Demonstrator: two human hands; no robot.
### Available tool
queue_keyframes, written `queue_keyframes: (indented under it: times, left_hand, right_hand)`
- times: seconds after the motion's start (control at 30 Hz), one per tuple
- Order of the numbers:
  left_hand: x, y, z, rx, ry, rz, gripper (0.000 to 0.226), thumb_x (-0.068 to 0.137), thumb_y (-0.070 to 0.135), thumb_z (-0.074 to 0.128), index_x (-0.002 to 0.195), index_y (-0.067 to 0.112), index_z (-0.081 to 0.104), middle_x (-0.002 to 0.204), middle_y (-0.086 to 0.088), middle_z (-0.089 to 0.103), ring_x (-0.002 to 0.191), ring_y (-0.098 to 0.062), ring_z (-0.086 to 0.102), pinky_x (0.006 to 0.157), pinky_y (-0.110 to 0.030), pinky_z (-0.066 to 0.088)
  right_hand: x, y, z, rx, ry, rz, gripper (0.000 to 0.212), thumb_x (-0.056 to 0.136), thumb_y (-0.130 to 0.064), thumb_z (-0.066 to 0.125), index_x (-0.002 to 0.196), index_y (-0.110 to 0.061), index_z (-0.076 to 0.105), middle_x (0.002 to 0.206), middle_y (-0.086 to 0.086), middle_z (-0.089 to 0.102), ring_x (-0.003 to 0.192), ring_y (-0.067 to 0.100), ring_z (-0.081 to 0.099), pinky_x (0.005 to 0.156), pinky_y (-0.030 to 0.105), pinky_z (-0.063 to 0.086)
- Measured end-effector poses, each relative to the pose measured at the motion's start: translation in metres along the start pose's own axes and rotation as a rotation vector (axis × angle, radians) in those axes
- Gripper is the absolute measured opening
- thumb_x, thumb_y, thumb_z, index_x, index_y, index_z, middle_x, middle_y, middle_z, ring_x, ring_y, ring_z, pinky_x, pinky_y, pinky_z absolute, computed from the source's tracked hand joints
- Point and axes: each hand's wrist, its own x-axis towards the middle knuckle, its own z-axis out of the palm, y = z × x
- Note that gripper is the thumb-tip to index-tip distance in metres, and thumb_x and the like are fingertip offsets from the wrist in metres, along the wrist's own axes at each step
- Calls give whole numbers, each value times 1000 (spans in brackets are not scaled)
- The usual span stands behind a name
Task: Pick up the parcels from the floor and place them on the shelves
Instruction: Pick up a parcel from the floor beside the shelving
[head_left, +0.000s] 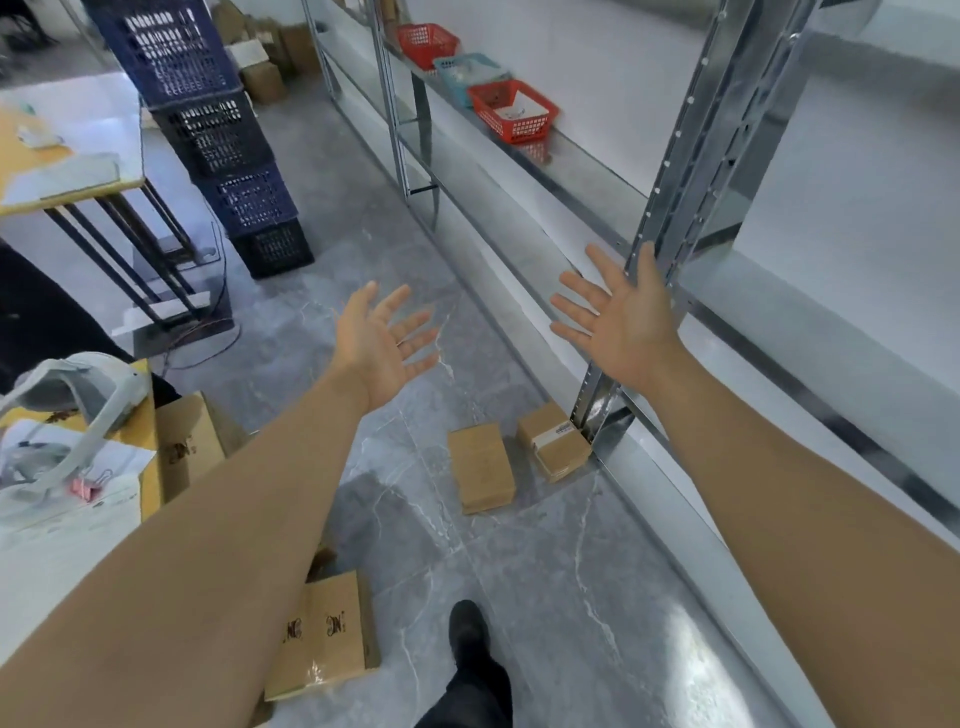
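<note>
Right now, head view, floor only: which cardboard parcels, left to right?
Flat printed parcel near the shoe → plain flat parcel → labelled parcel against the shelf upright.

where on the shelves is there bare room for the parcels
The long shelf is bare from the nearest red basket up to the metal post. Right of the post, the shelf board is bare too. Farther along, three baskets crowd it.

Your two forearms are bare from the frame's lower edge to the wrists, with no sleeve, watch or ring visible on your left hand (382, 345) or right hand (621, 325), and you wear dark trousers (470, 699) over a black shoe (467, 626).
</note>
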Motion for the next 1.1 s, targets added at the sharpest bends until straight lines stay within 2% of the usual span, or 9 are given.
queue_keyframes:
  times: [0.13,0.33,0.63,0.83,1.0,1.1]
  left_hand:
    - [41,10,-20,-53,15,-45,55,99,58,39,142,29,56,146,-11,58,126,-33,58,116,-58,39]
    - [86,28,-52,-90,41,-95,59,98,60,40,147,30,55,143,-11,60,122,-33,62,113,-58,42]
    - [114,53,-102,-94,82,-81,59,99,60,38,147,30,55,145,-10,59,127,-33,59,115,-59,40]
    - [128,53,-125,-91,110,-83,61,97,62,39,148,31,55,148,-10,58,130,-33,59,116,-59,39]
    - [144,49,-126,-97,109,-93,62,98,62,39,150,30,51,153,-12,53,137,-36,52,117,-60,36]
    - [157,45,-123,-88,113,-112,62,99,62,37,151,30,50,154,-12,52,140,-36,49,118,-60,35]
  right_hand:
    - [46,7,19,7,17,31,75,95,-77,28,154,-34,47,157,8,51,139,33,52,119,57,38]
    - [90,11,42,-1,37,61,78,95,-78,27,155,-32,46,154,9,54,139,33,53,119,57,38]
    - [137,29,63,-34,40,117,76,95,-77,30,155,-33,46,153,7,56,140,33,53,120,58,36]
    - [165,35,80,-68,5,124,76,95,-77,27,157,-35,42,141,6,59,141,32,51,119,58,37]
    - [185,36,84,-84,-25,140,75,96,-77,25,158,-36,40,157,7,52,145,33,48,120,58,36]
    - [200,44,73,-62,-33,141,76,96,-77,27,157,-35,42,157,7,51,144,32,48,118,55,39]
